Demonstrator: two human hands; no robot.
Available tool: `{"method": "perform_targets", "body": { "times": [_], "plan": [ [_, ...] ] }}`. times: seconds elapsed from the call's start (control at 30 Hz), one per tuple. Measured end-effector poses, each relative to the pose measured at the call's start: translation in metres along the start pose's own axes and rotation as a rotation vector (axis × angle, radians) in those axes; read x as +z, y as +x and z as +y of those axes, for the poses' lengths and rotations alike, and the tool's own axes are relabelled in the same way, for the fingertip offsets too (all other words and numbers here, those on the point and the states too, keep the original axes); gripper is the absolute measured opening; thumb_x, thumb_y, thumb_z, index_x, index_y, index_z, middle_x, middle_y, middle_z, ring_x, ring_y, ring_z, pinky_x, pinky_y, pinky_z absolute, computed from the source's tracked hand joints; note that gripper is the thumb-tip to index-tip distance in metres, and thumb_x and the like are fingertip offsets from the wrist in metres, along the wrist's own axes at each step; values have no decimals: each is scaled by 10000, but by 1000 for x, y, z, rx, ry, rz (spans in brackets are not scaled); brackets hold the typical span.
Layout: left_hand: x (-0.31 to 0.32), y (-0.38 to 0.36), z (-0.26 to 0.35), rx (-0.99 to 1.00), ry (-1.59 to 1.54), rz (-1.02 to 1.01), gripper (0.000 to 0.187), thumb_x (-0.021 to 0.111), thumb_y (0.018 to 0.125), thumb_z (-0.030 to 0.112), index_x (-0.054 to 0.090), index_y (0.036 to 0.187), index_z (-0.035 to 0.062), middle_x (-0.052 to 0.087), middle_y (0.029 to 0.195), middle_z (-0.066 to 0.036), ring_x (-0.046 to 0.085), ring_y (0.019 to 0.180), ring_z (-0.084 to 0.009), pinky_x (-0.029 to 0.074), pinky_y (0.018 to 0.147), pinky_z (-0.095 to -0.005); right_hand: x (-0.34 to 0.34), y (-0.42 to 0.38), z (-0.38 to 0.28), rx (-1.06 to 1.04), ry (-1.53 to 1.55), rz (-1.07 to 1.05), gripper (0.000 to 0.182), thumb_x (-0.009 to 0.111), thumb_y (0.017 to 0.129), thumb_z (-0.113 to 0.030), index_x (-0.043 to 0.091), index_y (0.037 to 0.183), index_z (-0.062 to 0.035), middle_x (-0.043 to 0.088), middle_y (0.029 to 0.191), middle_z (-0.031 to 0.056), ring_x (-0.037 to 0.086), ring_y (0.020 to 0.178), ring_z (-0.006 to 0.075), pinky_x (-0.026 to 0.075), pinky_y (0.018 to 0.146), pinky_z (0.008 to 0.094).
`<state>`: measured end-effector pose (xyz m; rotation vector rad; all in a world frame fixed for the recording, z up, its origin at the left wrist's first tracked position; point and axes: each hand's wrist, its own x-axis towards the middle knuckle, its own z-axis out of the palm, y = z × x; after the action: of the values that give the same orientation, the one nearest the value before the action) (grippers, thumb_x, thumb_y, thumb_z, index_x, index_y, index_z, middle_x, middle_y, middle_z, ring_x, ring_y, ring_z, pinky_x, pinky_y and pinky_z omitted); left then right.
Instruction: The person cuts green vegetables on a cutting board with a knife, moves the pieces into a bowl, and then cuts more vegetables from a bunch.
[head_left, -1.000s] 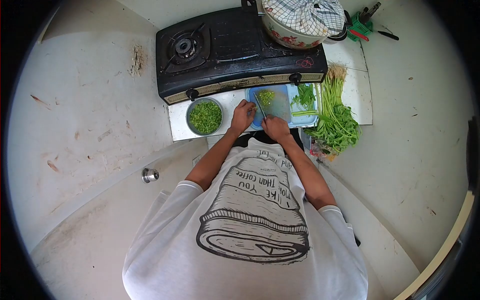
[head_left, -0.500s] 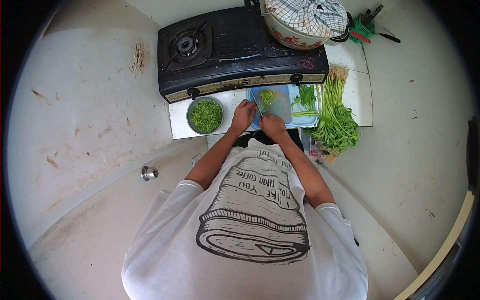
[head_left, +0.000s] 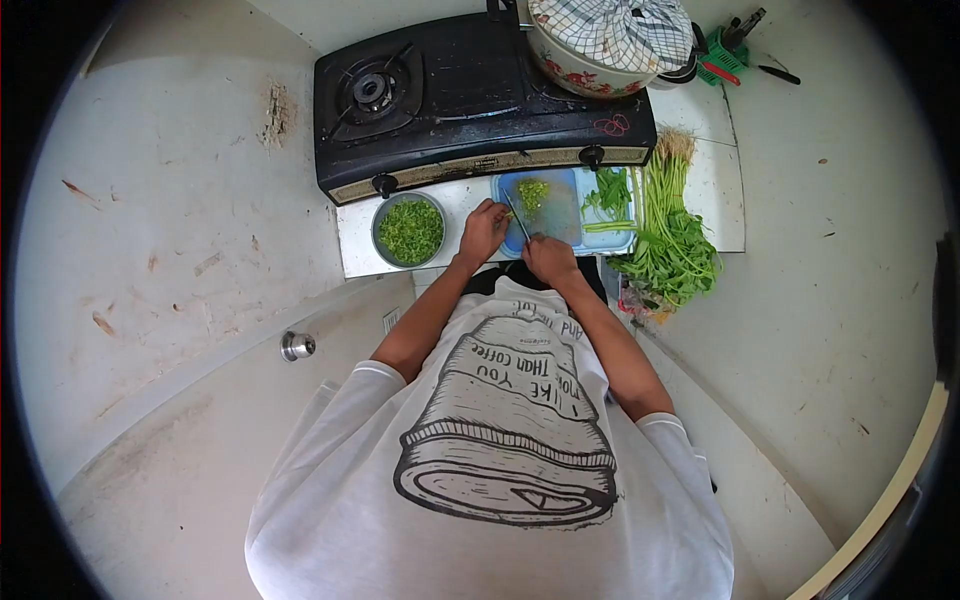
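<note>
My right hand (head_left: 550,262) is closed round the handle of a knife (head_left: 518,217), its blade slanting up and left over the blue cutting board (head_left: 563,220). Beside the blade, the fingers of my left hand (head_left: 485,232) are pinched on green stems (head_left: 509,214), mostly hidden by the hand. A small heap of chopped greens (head_left: 532,192) lies on the board just past the blade. To the left stands a round grey bowl (head_left: 377,238) filled with finely cut greens (head_left: 410,231). Cut leaves and a few stems (head_left: 609,194) rest on the light-blue area at the right.
A large bundle of leafy greens with roots (head_left: 675,240) lies right of the board, hanging over the counter edge. Behind the board is a black two-burner stove (head_left: 470,110) bearing a cloth-covered pot (head_left: 590,82). A green basket with utensils (head_left: 722,58) stands at the back right.
The knife has tilted away from my left fingers, its handle end and my right hand shifting slightly right and down. My left hand stays almost in place.
</note>
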<state>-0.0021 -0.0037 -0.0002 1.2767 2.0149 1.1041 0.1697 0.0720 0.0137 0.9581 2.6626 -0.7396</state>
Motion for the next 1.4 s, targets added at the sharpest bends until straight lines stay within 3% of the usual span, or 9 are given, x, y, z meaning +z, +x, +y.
{"method": "perform_targets", "body": {
  "times": [0.27,0.67,0.97,1.07,1.4],
  "plan": [
    [0,0,-3,12,-13,5,153,705,873,16,725,1024,-2,658,935,-180,709,823,-344,573,762,-416,1,20,-4,-40,32,55,405,531,1031,-339,697,912,11,744,900,241,741,835,412,599,781,494],
    [-5,1,5,9,-4,-16,178,686,862,1,720,1036,-2,651,932,-183,705,838,-355,573,769,-419,7,12,0,-38,8,70,414,512,1045,-359,675,951,10,726,786,248,733,748,427,599,721,511],
    [-5,2,3,45,-5,-5,186,689,839,-1,716,1024,-4,640,911,-189,686,825,-379,564,758,-425,2,9,-4,-35,4,49,414,508,1048,-357,653,976,25,727,788,254,737,759,423,598,728,503],
    [-1,1,-5,48,15,-6,188,718,849,17,717,1036,-3,656,930,-171,712,819,-321,577,759,-401,-3,16,-11,-26,-14,73,397,504,1041,-330,686,928,4,744,808,224,756,775,375,608,749,476],
    [-1,0,-1,7,-84,61,130,711,852,-11,720,982,-8,670,903,-182,706,802,-332,566,738,-414,1,18,-7,1,9,-23,417,516,1040,-341,700,938,19,738,861,259,743,840,411,593,798,491]
  ]
}}
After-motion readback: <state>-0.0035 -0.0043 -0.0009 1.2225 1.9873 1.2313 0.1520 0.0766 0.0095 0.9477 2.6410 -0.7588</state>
